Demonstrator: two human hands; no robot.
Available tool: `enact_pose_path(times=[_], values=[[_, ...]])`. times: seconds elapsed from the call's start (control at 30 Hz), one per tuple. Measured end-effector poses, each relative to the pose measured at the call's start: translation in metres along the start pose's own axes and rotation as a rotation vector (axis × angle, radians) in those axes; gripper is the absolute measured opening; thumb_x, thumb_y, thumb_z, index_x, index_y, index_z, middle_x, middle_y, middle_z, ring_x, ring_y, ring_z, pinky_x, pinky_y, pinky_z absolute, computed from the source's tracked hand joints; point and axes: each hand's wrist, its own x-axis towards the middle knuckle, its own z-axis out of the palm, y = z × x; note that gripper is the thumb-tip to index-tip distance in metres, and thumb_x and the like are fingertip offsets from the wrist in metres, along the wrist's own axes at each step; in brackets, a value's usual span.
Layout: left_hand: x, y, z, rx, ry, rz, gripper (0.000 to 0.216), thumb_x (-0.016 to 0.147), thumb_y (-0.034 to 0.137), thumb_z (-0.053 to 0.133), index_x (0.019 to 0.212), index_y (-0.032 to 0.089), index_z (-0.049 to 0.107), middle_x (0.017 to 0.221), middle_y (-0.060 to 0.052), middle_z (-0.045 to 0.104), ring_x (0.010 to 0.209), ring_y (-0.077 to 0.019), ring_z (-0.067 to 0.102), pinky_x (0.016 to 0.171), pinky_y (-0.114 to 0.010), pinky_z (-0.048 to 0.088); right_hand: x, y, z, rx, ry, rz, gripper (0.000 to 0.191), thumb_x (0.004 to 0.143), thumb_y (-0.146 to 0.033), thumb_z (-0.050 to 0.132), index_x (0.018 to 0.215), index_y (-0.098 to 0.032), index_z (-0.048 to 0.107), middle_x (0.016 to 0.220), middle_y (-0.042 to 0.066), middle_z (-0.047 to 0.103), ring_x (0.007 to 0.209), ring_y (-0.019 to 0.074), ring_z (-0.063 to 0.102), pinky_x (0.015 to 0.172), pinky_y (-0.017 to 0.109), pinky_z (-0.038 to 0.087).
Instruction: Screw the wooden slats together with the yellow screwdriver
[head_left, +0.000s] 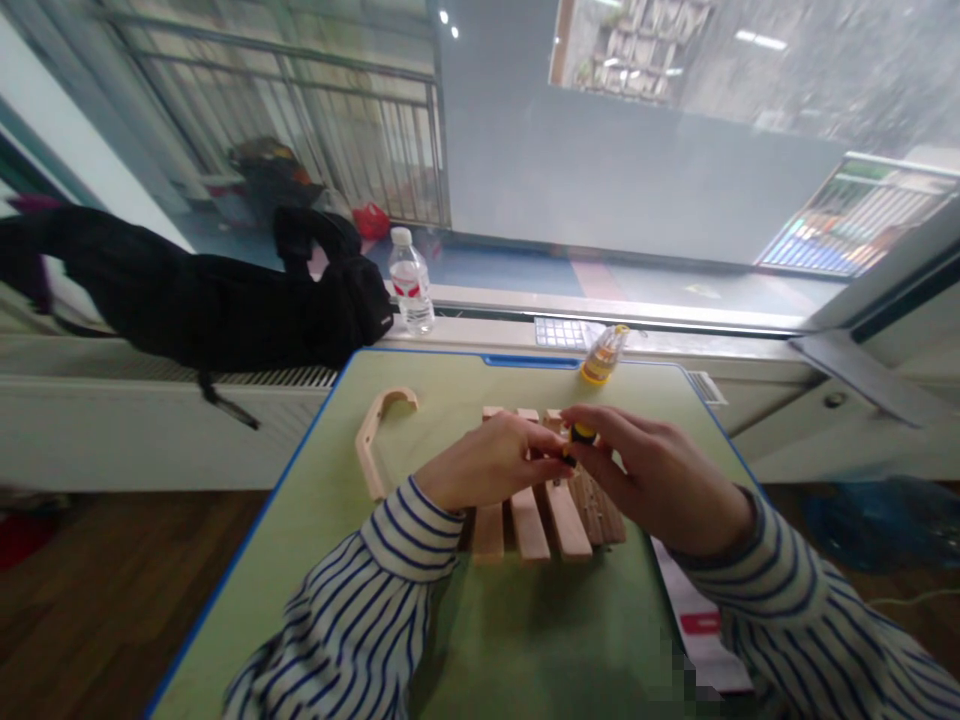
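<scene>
My right hand [660,470] grips the yellow-and-black handle of what looks like a short screwdriver [583,433], held nearly upright. The fingertips of my left hand [495,460] are pinched together at its lower, black end; the tip is mostly hidden by the fingers. Directly below both hands lies a piece of light wooden slats [529,522], side by side with gaps between them. A darker brown slatted strip [604,510] adjoins their right side. To the left, a curved light wooden part [367,440] with small holes rests on the green table.
The table [315,590] has a blue edge. A small bottle of yellow liquid [602,357] stands at its back right. Behind, on the sill, are a water bottle [411,285] and a black bag [225,305]. A white sheet [694,605] lies under my right forearm.
</scene>
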Motion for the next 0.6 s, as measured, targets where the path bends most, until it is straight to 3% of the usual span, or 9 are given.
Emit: enact_pose_path(times=[0.6], values=[[-0.001,0.0,-0.002,-0.102,-0.073,0.001,0.018,0.084,0.023,0.048,0.089,0.015,0.064,0.078,0.0,0.063,0.071,-0.01,0.054,0.063,-0.019,0.038,-0.005,-0.001,0.016,-0.053,0.144,0.062,0.023,0.085,-0.037,0.044,0.103,-0.023,0.047,0.079,0.0,0.061,0.058,0.0107,0.055,0.056,0.024,0.041]])
